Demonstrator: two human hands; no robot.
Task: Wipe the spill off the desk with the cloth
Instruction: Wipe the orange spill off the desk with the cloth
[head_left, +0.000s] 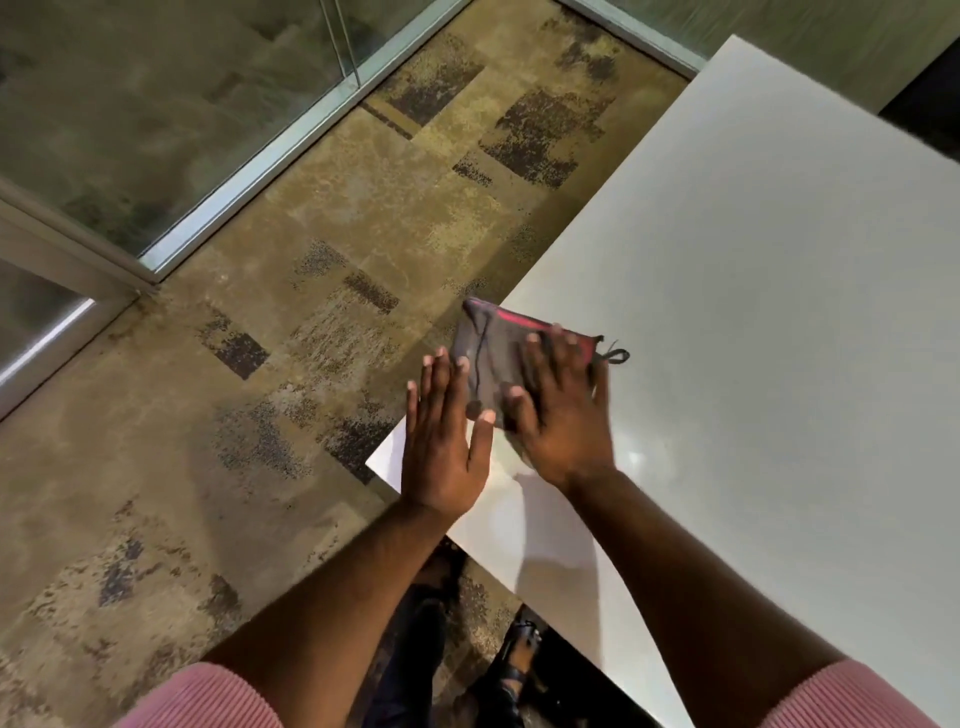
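right hand (563, 410) presses flat, fingers spread, on the dark folded cloth (498, 358) at the white worktop (753, 312) edge to wipe, while left hand (444, 441) hovers unclenched beside it.

Ribbed pink sleeves (208, 696), bare forearms, dark strappy shoes (519, 660).

1. I see my right hand (563, 415) pressed flat on a dark folded cloth with a red edge (498, 358), at the left edge of the white tabletop (753, 312).
2. My left hand (441, 447) is open, its fingers (441, 379) spread beside the cloth, over the tabletop's corner.
3. Mottled brown carpet (260, 364) lies below.
4. Pink ribbed sleeves (208, 696) show.
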